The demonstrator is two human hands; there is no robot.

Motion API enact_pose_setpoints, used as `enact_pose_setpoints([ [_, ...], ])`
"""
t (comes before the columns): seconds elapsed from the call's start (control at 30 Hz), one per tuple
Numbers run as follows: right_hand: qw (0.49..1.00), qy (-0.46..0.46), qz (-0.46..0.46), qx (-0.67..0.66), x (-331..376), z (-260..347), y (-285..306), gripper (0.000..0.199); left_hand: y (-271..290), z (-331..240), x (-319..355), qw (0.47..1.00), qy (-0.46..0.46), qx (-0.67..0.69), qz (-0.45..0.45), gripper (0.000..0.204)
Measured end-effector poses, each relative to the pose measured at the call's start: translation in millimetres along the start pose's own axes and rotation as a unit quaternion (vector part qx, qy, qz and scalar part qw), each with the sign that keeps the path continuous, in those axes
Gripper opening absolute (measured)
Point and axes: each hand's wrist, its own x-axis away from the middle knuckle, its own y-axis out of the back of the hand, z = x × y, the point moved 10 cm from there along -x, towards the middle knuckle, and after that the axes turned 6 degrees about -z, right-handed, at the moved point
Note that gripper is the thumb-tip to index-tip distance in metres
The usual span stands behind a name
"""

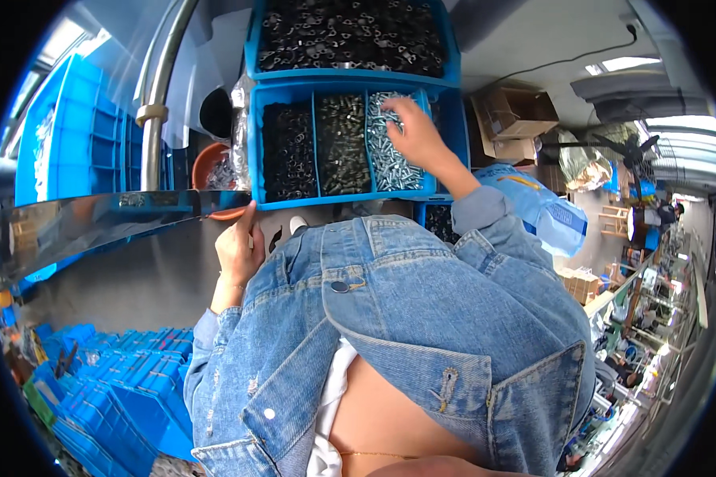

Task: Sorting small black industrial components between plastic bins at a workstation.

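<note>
Showing two bare hands at one divided tray (pixel 342 199), blue, with three compartments, which serves as landmark; right hand (pixel 418 141), over the tray's right compartment, fingertips down at the screws (pixel 396 168), thumb and fingers parted by a modest gap; whether a screw sits under the fingertips cannot be told; left hand (pixel 240 248), near the tray's front left corner, index finger stretched toward that corner, the others curled; whether they hold anything cannot be told.

Screws: silvery, loose, heaped in the tray's right compartment; fittings (pixel 342 143): dull brass-coloured, in its middle compartment; black parts (pixel 289 155): small, in its left compartment.

Bin (pixel 350 77): blue, just beyond the tray, filled with small dark and metallic pieces; bowl (pixel 206 165): orange-red, left of the tray; pole (pixel 157 103): metal, farther left; cartons (pixel 525 113): brown, right of the tray; bag (pixel 561 226): blue, to its right and nearer the wearer; crates (pixel 147 381): blue, stacked, well apart, to the tray's near left.
</note>
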Motion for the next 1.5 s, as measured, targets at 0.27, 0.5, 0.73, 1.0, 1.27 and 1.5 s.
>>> enact_pose_setpoints([
  [0.27, 0.974, 0.108, 0.131, 0.15, 62, 17, -40, 0.023, -40, -66, -88, 0.989, -0.14, 0.039, -0.011, 0.021],
  [0.5, 0.976, 0.025, 0.21, 0.042, 47, -17, -44, 0.015, -121, -14, -91, 0.965, -0.075, -0.152, 0.199, 0.012],
  [0.73, 0.984, -0.107, 0.068, -0.129, 23, -21, -18, 0.017, -83, -22, -95, 0.989, 0.003, 0.052, 0.14, 0.012],
  [1.0, 0.991, 0.021, 0.133, -0.023, 10, -15, -47, 0.017, -80, -7, -75, 0.93, 0.218, 0.241, 0.173, 0.013],
  [1.27, 0.567, -0.463, 0.091, -0.675, -8, -63, -37, 0.022, -110, 7, -63, 0.733, 0.39, 0.523, 0.194, 0.014],
  [1.5, 0.939, -0.151, 0.02, -0.309, -120, -84, -14, 0.024, -111, -70, -122, 0.984, 0.022, -0.041, 0.173, 0.023],
])
